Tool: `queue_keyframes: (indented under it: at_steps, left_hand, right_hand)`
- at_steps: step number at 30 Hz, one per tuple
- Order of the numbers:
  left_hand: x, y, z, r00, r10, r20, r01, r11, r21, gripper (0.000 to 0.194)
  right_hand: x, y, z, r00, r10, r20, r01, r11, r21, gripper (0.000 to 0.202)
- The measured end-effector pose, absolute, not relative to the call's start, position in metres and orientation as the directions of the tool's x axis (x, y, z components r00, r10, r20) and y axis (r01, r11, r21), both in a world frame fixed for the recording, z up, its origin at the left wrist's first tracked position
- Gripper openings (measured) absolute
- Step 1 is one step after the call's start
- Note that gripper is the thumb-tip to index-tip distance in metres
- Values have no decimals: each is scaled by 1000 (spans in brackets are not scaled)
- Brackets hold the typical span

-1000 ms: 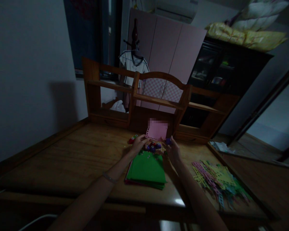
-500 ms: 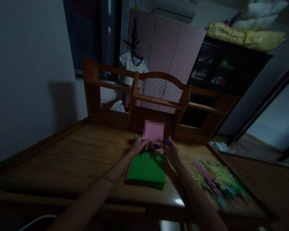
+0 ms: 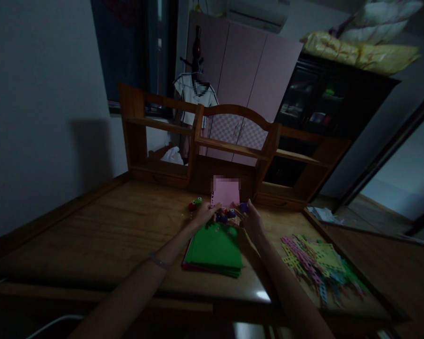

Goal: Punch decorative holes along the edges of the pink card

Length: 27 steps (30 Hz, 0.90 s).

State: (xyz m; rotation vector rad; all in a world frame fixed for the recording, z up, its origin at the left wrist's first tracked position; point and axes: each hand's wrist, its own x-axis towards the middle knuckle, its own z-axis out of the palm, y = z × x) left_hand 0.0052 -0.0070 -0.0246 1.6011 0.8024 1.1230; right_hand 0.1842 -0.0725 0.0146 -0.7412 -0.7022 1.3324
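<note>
The left hand (image 3: 204, 215) has its thumb and fingers closed on the lower left part of a pink sheet (image 3: 226, 193), and the right hand (image 3: 253, 221) is closed around a small purple piece (image 3: 244, 207) at the sheet's lower right corner. Whether the purple piece grips the paper, I cannot tell; the fingers hide it.

Both forearms reach forward over the wooden desk (image 3: 127, 230), coming together toward the sheet. The left wrist wears a bracelet (image 3: 158, 260), and that hand points inward to the right. The right hand is raised on its side, fingers bent toward the other hand.

The sheet stands nearly upright above the desk, in front of the wooden shelf (image 3: 229, 147), with a row of holes down its left edge. Compared with a second ago, it sits a little further left and less tilted; the right hand has barely moved.

Below the sheet, between the hands, lies a cluster of purple and red pieces (image 3: 231, 213) with eyes. A red piece (image 3: 191, 206) and a green piece (image 3: 198, 200) lie just beyond the left hand. Nearer is a stack of green paper (image 3: 215, 249); well to the right is a heap of punched strips (image 3: 314, 263).
</note>
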Motion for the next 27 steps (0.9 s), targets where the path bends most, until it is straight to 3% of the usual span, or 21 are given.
queue_keyframes:
  at_steps: [7, 14, 27]
  left_hand:
    - [4, -6, -27, 355, 886, 299, 43, -335, 941, 50]
    - [3, 1, -29, 253, 914, 318, 46, -339, 940, 53]
    - [1, -4, -23, 149, 933, 329, -21, -329, 944, 48]
  right_hand:
    - [187, -69, 13, 116, 992, 53, -510, 105, -854, 32]
    - [191, -62, -1, 254, 928, 273, -213, 330, -920, 33]
    - [188, -68, -2, 162, 929, 333, -26, 341, -940, 44]
